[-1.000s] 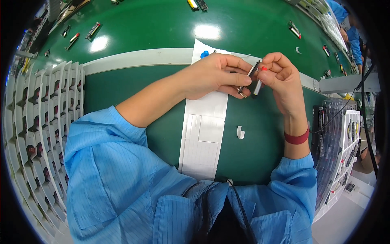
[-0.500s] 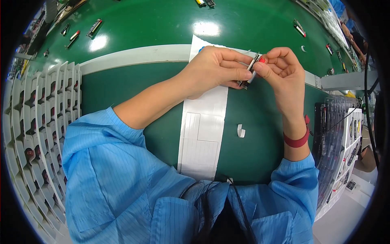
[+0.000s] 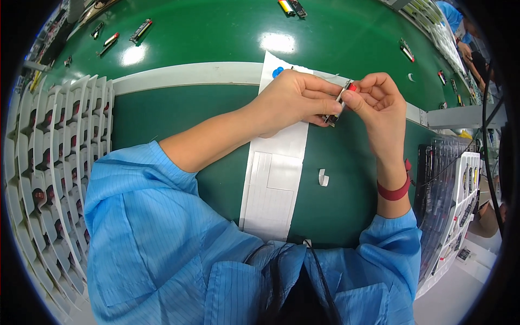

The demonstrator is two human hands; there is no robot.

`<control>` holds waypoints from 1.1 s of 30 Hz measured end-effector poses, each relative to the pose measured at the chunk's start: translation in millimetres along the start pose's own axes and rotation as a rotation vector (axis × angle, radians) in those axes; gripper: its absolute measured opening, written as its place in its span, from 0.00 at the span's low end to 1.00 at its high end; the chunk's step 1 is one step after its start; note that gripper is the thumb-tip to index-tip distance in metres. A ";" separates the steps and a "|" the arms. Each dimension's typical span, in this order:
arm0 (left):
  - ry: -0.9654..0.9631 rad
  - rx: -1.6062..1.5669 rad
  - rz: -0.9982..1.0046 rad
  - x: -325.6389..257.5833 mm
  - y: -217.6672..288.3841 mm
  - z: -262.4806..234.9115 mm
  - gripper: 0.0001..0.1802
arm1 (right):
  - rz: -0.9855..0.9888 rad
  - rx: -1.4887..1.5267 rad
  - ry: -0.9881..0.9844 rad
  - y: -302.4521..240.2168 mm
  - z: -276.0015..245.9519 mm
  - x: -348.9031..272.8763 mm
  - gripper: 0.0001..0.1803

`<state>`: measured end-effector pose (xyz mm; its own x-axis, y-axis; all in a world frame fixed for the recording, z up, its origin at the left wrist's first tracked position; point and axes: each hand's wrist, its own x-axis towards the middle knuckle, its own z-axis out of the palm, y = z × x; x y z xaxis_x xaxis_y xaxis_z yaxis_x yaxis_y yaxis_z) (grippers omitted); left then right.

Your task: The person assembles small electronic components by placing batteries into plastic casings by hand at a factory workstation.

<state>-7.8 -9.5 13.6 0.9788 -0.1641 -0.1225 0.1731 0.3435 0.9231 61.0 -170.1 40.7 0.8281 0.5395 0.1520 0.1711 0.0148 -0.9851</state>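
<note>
My left hand (image 3: pixel 295 103) pinches a small circuit board (image 3: pixel 332 119) between thumb and fingers, above the far part of a long white sheet (image 3: pixel 275 208). Against the board lies a slim cylindrical cell with a red end (image 3: pixel 352 86). From the other side my right hand (image 3: pixel 384 105) closes thumb and index finger on that red end; its remaining fingers are curled. Much of the board is hidden behind the left fingers. A blue knob-like thing (image 3: pixel 278 71) shows on the sheet beyond the left hand.
A curled white scrap (image 3: pixel 323 177) lies on the green mat. Stacked white trays (image 3: pixel 59 179) stand at the left; clear and white trays with boards (image 3: pixel 460 200) at the right. Beyond the pale rail (image 3: pixel 184 73), several boards with cells (image 3: pixel 142 31) lie on the green surface.
The whole view has shifted slightly. Both hands keep their hold on the board and cell, and more of the red end shows between the fingertips.
</note>
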 end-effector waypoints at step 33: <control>-0.011 1.882 0.414 184.5 34.4 -76.4 0.18 | -0.119 -0.389 0.542 83.2 -94.6 69.4 0.15</control>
<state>187.1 42.8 -5.1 0.9199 -0.3537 0.1690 -0.3646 -0.9304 0.0370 183.2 -211.0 -23.1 0.9251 0.0530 0.3761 0.3732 -0.3112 -0.8740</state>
